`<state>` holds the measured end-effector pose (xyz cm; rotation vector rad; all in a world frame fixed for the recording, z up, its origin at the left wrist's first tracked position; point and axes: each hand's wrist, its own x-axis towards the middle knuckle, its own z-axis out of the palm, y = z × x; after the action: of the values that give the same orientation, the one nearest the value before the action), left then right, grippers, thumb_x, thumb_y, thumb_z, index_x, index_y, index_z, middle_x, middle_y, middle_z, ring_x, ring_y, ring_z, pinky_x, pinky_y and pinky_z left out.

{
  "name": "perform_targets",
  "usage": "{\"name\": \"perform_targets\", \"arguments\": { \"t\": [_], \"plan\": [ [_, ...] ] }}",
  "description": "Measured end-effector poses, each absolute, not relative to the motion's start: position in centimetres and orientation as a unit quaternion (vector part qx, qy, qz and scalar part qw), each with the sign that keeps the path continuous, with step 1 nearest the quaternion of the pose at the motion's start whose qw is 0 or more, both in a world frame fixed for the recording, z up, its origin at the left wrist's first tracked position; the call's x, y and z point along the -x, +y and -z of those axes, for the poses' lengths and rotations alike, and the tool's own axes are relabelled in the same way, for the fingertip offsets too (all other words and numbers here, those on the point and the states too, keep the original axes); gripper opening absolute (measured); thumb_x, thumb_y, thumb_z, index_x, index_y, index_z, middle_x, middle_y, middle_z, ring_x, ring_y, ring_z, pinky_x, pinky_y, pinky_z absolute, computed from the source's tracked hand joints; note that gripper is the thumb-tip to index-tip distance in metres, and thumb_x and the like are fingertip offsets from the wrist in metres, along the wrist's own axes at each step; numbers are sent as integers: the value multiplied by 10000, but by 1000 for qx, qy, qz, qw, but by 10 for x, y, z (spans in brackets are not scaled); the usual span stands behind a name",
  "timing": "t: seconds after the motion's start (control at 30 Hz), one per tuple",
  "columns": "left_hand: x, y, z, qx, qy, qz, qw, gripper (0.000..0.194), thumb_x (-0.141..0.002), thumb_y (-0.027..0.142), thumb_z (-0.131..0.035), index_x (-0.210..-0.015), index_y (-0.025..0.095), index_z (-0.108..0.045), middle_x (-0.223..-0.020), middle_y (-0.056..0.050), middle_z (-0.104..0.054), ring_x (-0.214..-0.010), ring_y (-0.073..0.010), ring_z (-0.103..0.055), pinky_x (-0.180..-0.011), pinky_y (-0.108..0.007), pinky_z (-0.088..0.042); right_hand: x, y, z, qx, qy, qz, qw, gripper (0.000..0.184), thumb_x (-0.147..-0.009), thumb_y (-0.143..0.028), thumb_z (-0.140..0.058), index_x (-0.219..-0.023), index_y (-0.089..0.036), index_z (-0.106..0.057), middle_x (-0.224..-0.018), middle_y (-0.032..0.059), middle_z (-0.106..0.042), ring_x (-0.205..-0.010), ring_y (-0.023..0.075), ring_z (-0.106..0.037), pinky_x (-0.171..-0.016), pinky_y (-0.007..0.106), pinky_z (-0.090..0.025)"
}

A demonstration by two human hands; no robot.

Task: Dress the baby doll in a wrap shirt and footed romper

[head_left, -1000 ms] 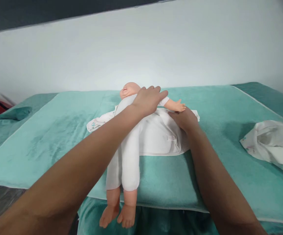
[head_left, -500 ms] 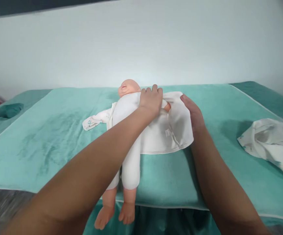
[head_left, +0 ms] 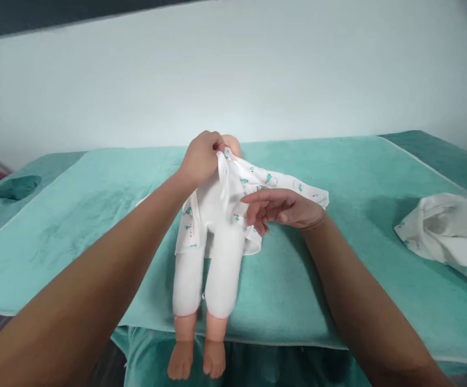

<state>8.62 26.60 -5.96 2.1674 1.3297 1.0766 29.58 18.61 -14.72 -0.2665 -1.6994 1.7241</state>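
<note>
A baby doll (head_left: 223, 269) with a soft white body lies on its back, its feet over the near edge of the bed. Around its torso is a white baby shirt (head_left: 284, 180) with small green prints, its front partly open and one sleeve stretched out to the right. My left hand (head_left: 203, 158) pinches the shirt's collar edge beside the doll's head, which it partly hides. Over the shirt's right side hovers my right hand (head_left: 280, 208), fingers loosely spread and holding nothing; whether it touches the cloth is unclear.
A green padded sheet (head_left: 96, 215) covers the bed. To the right lies a crumpled white printed garment (head_left: 447, 236). Behind the bed stands a pale wall (head_left: 233, 75), and a folded green cloth (head_left: 9, 187) is at the far left.
The shirt's right side has been drawn over the doll, with the sleeve now outstretched. My left hand moved left to the collar; my right hand let go of the cloth and moved inward. The doll's legs straightened.
</note>
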Motion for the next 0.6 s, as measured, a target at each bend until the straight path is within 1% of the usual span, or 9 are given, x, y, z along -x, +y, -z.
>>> {"name": "perform_targets", "arguments": {
  "t": [0.07, 0.13, 0.2, 0.27, 0.33, 0.43, 0.5, 0.57, 0.6],
  "plan": [
    [-69, 263, 65, -746, 505, -407, 152, 144, -727, 63, -567, -733, 203, -534, -926, -34, -643, -876, -186, -582, -841, -320, -458, -294, 188, 147, 110, -653, -657, 360, 541, -824, -449, -735, -1304, -223, -632, -1010, 83, -704, -720, 157, -642, -630, 291, -490],
    [-56, 254, 73, -717, 531, -430, 139, 143, -752, 86, -559, -813, 214, -535, -940, -27, -639, -849, -173, -582, -802, -308, -459, -291, 189, 146, 166, -618, -637, 429, 417, -840, -441, -723, -1200, -236, -676, -922, 46, -681, -677, 131, -584, -589, 262, -441],
    [-47, 238, 80, -697, 563, -417, 153, 108, -799, 188, -587, -891, 225, -544, -907, -13, -634, -777, -167, -571, -727, -301, -450, -287, 190, 145, 235, -579, -601, 498, 322, -850, -456, -709, -1094, -246, -689, -841, 15, -638, -627, 114, -512, -547, 250, -383],
    [-42, 220, 84, -698, 587, -369, 180, 173, -813, 324, -634, -935, 231, -553, -847, -1, -620, -720, -168, -558, -663, -299, -428, -281, 190, 144, 297, -577, -553, 522, 291, -849, -477, -704, -1014, -238, -677, -804, 3, -603, -619, 114, -475, -550, 256, -365],
    [-42, 205, 84, -708, 589, -334, 200, 228, -794, 358, -664, -955, 230, -564, -805, 9, -607, -702, -169, -557, -637, -295, -411, -274, 187, 142, 342, -628, -498, 490, 309, -804, -471, -754, -969, -224, -665, -816, 5, -583, -668, 126, -484, -601, 269, -389],
    [-46, 197, 77, -696, 564, -363, 256, 203, -775, 241, -645, -968, 221, -582, -823, 12, -614, -662, -143, -554, -613, -279, -415, -261, 179, 137, 368, -734, -390, 417, 411, -684, -403, -868, -983, -221, -652, -879, 5, -548, -756, 139, -478, -665, 276, -392],
    [-49, 199, 70, -665, 530, -411, 329, 216, -766, 195, -633, -977, 212, -587, -847, 10, -622, -613, -118, -546, -591, -267, -432, -257, 173, 132, 358, -775, -340, 393, 339, -727, -374, -843, -952, -216, -646, -872, 2, -528, -754, 133, -461, -667, 274, -378],
    [-50, 203, 66, -639, 490, -443, 393, 225, -765, 193, -643, -983, 203, -591, -838, 6, -625, -594, -107, -551, -585, -259, -456, -257, 169, 129, 349, -786, -340, 381, 200, -839, -364, -745, -861, -201, -630, -821, -1, -518, -726, 126, -449, -658, 276, -367],
    [-50, 205, 65, -632, 479, -453, 407, 226, -764, 195, -650, -983, 202, -595, -828, 5, -623, -598, -107, -557, -585, -255, -462, -259, 168, 127, 346, -783, -354, 377, 192, -875, -359, -705, -822, -196, -617, -792, -5, -513, -709, 122, -444, -652, 276, -364]
  ]
}}
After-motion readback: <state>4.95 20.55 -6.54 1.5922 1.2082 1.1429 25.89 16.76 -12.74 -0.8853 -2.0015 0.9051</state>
